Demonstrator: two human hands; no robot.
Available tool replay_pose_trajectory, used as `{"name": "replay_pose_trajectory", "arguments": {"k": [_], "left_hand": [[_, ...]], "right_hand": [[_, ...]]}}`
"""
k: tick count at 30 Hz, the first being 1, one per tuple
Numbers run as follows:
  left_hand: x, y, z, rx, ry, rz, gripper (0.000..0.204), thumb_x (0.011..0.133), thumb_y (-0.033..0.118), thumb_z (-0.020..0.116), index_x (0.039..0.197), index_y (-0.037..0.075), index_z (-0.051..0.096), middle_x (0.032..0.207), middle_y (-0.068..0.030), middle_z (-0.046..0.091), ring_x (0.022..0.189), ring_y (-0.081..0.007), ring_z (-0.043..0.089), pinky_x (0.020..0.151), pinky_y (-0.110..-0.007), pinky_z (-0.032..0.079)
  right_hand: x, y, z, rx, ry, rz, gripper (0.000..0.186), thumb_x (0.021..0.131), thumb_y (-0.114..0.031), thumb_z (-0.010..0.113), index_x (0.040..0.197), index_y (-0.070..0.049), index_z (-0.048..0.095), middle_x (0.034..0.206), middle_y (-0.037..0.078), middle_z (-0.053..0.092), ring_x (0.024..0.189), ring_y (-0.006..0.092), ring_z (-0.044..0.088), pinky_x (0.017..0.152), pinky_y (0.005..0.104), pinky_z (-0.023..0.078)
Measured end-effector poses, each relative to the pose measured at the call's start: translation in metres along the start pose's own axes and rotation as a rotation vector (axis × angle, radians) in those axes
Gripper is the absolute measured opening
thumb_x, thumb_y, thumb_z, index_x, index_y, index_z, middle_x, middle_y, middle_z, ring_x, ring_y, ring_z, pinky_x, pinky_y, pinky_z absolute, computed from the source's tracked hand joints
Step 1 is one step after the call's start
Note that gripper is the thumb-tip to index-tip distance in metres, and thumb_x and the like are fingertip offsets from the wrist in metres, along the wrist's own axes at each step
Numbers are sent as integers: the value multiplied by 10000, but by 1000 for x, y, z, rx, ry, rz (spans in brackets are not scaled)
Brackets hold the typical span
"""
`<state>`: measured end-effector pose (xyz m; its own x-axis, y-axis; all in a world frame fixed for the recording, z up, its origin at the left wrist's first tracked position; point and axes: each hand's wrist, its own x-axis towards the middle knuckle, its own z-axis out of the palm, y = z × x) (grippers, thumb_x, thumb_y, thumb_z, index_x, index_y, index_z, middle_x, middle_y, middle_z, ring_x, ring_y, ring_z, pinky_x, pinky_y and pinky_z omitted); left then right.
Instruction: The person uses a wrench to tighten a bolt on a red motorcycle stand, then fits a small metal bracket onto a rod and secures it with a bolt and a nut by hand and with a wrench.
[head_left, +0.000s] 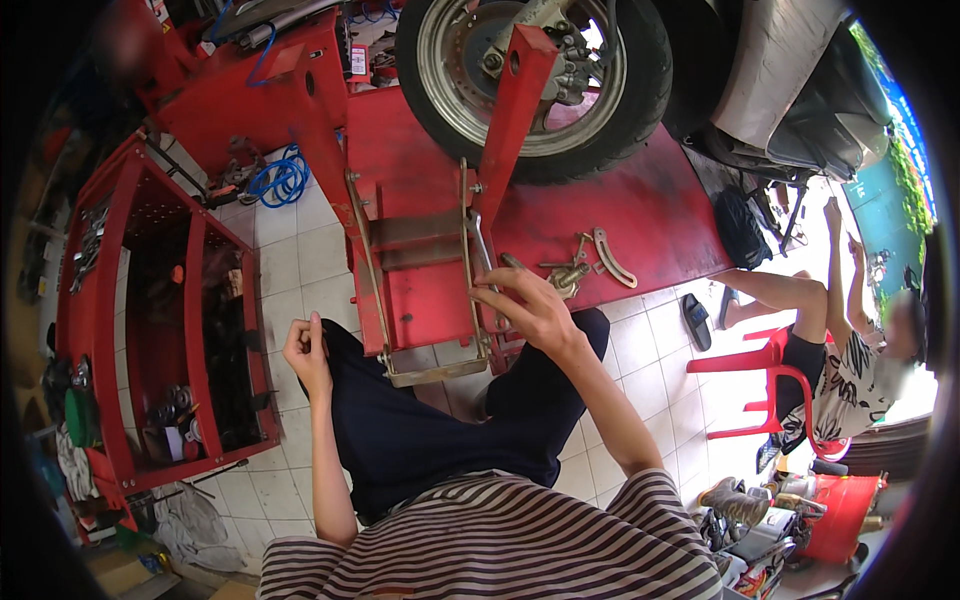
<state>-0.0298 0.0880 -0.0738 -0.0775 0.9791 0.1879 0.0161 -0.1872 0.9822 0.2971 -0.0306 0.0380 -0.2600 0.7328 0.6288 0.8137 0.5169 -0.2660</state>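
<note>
My right hand (535, 308) pinches a silver wrench (482, 245) by its lower part. The wrench stands along the right side of a U-shaped metal bar (440, 373) fixed to the red stand, its top end near the stand's upright (515, 105). My left hand (309, 358) is closed beside my left knee, thumb up, with nothing visible in it. Right of the wrench, a brass-coloured metal fitting (568, 278) and a curved slotted bracket (612, 258) lie on the red platform (640, 220).
A motorcycle wheel (540, 150) rises at the far end of the platform. Left stands a red tool cart (200, 350), with a coiled blue hose (280, 180) behind it. At right, another person sits on a red chair (775, 375) near a black slide sandal (696, 322).
</note>
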Motion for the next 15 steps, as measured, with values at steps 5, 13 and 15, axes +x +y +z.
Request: {"name": "replay_pose_trajectory", "arguments": {"k": [5,13,15], "left_hand": [[-16,44,11,-124,248,142,323,994,164,631,729,69,472,606,44,411,536,-19,348,467,-229,237],[-67,190,96,416,-475,549,374,880,176,691,1213,25,617,1120,-160,580,901,-314,574,767,-399,481],[-65,184,99,364,-638,529,286,914,172,661,1146,12,614,985,-149,611,838,-298,598,710,-393,482]], "right_hand": [[-4,-44,-11,113,443,116,287,825,74,644,1102,1,654,1020,148,627,835,244,652,669,304,539],[15,-66,-39,1100,358,461,351,1047,-128,467,1323,86,435,881,97,600,681,96,517,641,232,420],[13,-66,-43,1137,292,470,349,1045,-123,472,1335,72,461,883,81,623,726,98,543,653,241,434]]}}
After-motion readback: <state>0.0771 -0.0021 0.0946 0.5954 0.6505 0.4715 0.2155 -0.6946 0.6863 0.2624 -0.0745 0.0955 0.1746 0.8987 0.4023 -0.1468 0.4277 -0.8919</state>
